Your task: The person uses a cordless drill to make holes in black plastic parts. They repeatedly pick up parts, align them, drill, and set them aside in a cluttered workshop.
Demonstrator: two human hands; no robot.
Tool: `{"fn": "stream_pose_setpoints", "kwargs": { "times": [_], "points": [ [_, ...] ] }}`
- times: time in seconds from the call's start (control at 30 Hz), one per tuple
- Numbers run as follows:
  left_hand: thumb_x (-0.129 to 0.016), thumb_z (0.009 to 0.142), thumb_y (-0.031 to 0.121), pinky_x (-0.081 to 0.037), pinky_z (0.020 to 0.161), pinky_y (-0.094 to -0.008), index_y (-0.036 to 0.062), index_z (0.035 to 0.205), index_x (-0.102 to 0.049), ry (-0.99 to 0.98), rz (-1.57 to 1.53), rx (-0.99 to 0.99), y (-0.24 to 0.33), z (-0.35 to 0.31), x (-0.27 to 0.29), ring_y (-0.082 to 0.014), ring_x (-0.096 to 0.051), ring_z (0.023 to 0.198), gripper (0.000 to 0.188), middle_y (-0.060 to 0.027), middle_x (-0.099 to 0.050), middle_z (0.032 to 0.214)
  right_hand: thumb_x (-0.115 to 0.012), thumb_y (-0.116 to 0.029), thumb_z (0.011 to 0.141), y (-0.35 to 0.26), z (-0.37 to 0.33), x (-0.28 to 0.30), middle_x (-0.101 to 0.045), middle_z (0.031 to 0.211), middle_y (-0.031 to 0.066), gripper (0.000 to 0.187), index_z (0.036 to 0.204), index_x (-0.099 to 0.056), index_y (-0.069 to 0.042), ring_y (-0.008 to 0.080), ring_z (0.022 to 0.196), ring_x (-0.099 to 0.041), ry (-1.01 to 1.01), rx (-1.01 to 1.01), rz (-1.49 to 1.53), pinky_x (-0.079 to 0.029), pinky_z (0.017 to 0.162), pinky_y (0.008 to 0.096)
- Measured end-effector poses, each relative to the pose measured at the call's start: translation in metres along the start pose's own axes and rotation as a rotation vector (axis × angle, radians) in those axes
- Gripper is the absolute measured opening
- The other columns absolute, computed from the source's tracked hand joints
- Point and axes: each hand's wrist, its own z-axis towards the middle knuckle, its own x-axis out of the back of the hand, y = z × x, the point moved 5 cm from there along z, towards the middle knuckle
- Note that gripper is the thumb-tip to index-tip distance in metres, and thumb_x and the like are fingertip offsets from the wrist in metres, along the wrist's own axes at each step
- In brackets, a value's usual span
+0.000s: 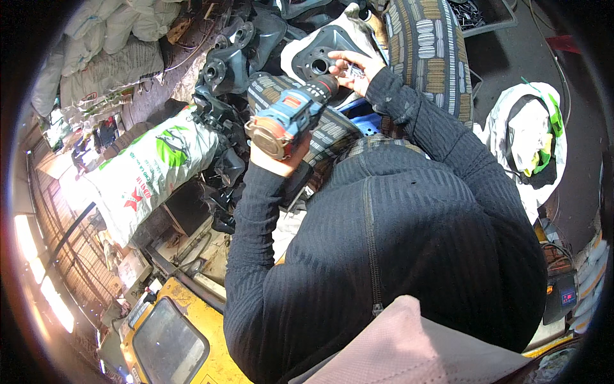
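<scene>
My left hand (281, 164) is wrapped round the grip of a blue cordless drill (295, 110) with a reddish rear end. Its dark chuck (327, 84) points up and right, toward my other hand. My right hand (359, 70) has its fingers bent around small silvery screws (352, 72), partly hidden by the fingers. Those fingertips are at a dark moulded plastic part (307, 54) with a round hole in its hub. This part rests over white cloth and patterned fabric across my lap. Whether a screw sits at the drill tip cannot be made out.
Several similar dark parts (220, 73) are heaped at the far left. Beside them lies a white and green sack (160, 163). A grey bin (495, 25) of small metal pieces stands at the far right, near a white open bag (489, 131). A yellow machine panel (220, 342) is at lower left.
</scene>
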Motion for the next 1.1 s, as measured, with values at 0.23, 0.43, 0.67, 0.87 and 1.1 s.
{"fn": "stream_pose_setpoints", "kwargs": {
  "times": [0.23, 0.43, 0.67, 0.87, 1.1],
  "points": [
    [-0.072, 0.067, 0.019, -0.045, 0.079, -0.0368, 0.0062, 0.099, -0.059, 0.111, -0.301, 0.296, -0.023, -0.007, 0.013, -0.0286, -0.058, 0.088, 0.036, -0.0102, -0.06, 0.097, -0.056, -0.029, 0.088, 0.01, -0.007, -0.015, -0.06, 0.098, 0.0034, 0.035, 0.113, -0.056, -0.005, 0.0098, 0.084, -0.06, -0.105, -0.183, -0.394, -0.053, 0.07, 0.0243],
    [-0.07, 0.07, 0.018, -0.046, 0.08, -0.0377, 0.0044, 0.104, -0.058, -0.004, -0.051, 0.144, -0.019, -0.008, 0.004, -0.0267, -0.06, 0.091, 0.039, -0.0115, -0.061, 0.1, -0.057, -0.027, 0.087, 0.014, -0.006, -0.008, -0.062, 0.098, 0.005, 0.029, 0.106, -0.058, -0.005, 0.0112, 0.08, -0.062, 0.02, -0.24, -0.191, -0.054, 0.067, 0.0243],
    [-0.076, 0.065, 0.026, -0.047, 0.08, -0.0374, 0.001, 0.107, -0.053, 0.03, -0.158, 0.242, -0.035, -0.023, -0.02, -0.0284, -0.06, 0.09, 0.053, -0.014, -0.06, 0.099, -0.056, -0.023, 0.087, 0.019, -0.006, -0.01, -0.063, 0.085, 0.0027, 0.028, 0.102, -0.06, 0.0, 0.0104, 0.076, -0.061, 0.082, -0.266, -0.086, -0.054, 0.066, 0.0256],
    [-0.063, 0.072, 0.019, -0.046, 0.083, -0.0365, 0.0066, 0.111, -0.055, -0.119, 0.189, 0.134, -0.019, -0.01, -0.022, -0.0258, -0.059, 0.093, 0.042, -0.0097, -0.061, 0.102, -0.053, -0.021, 0.089, 0.026, -0.001, -0.009, -0.063, 0.084, 0.0024, 0.028, 0.104, -0.058, 0.002, 0.0101, 0.074, -0.061, -0.016, -0.339, -0.001, -0.054, 0.065, 0.0249],
    [-0.061, 0.07, 0.024, -0.045, 0.087, -0.0359, 0.0059, 0.112, -0.052, 0.072, -1.278, 0.661, -0.019, -0.02, -0.029, -0.0257, -0.058, 0.095, 0.047, -0.0102, -0.06, 0.105, -0.048, -0.02, 0.092, 0.046, 0.011, 0.015, -0.063, 0.085, 0.0085, 0.028, 0.106, -0.054, 0.005, 0.0134, 0.065, -0.062, 0.011, -0.436, 0.188, -0.054, 0.056, 0.0227]
  ]
}}
